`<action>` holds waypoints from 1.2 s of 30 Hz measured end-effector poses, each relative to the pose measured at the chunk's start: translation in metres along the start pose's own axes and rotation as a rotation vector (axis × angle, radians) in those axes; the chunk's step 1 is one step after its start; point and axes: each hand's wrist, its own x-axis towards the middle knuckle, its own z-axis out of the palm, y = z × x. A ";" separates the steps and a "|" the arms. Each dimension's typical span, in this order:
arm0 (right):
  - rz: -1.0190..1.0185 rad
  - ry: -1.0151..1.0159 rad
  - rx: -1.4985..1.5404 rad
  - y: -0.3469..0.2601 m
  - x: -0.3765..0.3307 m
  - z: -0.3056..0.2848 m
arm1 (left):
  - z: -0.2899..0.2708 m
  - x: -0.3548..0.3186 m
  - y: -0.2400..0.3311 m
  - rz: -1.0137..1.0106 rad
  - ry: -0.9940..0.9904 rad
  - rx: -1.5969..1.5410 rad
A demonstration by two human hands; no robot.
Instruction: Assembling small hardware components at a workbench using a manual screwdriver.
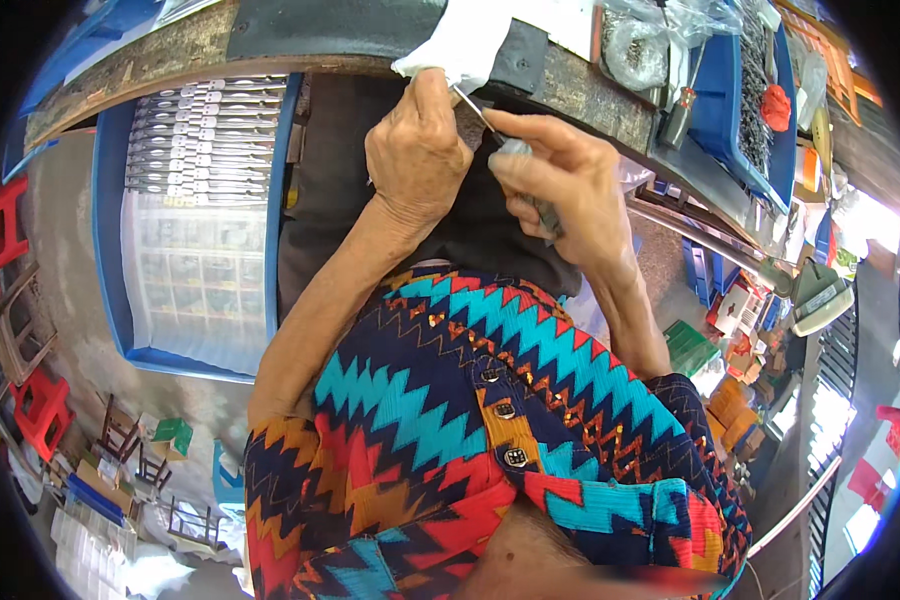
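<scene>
With the left hand (418, 150) curled narrow at the white cloth (467, 42), its contents hidden, guide the screwdriver (477, 110) gripped in the right hand (575, 185) straight along its shaft.

Worn wooden bench (582, 100), grey floor (75, 290) below. Red stools (42, 405) past its left corner; dark bars (838, 365), bright daylight (878, 222) past right end.
</scene>
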 end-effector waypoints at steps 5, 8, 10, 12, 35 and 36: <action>0.513 -0.265 1.180 0.023 0.003 -0.010 | -0.001 0.001 0.002 0.009 0.022 0.047; 0.346 -0.210 0.903 0.018 -0.003 -0.007 | -0.001 -0.001 0.002 -0.039 -0.017 0.002; 0.221 -0.126 0.635 0.013 -0.005 -0.003 | 0.000 -0.002 0.000 -0.056 -0.027 -0.019; -0.087 0.043 -0.020 0.011 -0.009 -0.001 | -0.003 -0.002 0.002 -0.066 -0.016 -0.066; 0.206 0.033 0.325 0.005 -0.002 0.006 | 0.010 -0.004 -0.003 -0.044 0.102 -0.061; 0.282 0.008 0.435 0.007 -0.001 0.004 | 0.010 -0.005 -0.003 -0.042 0.101 -0.056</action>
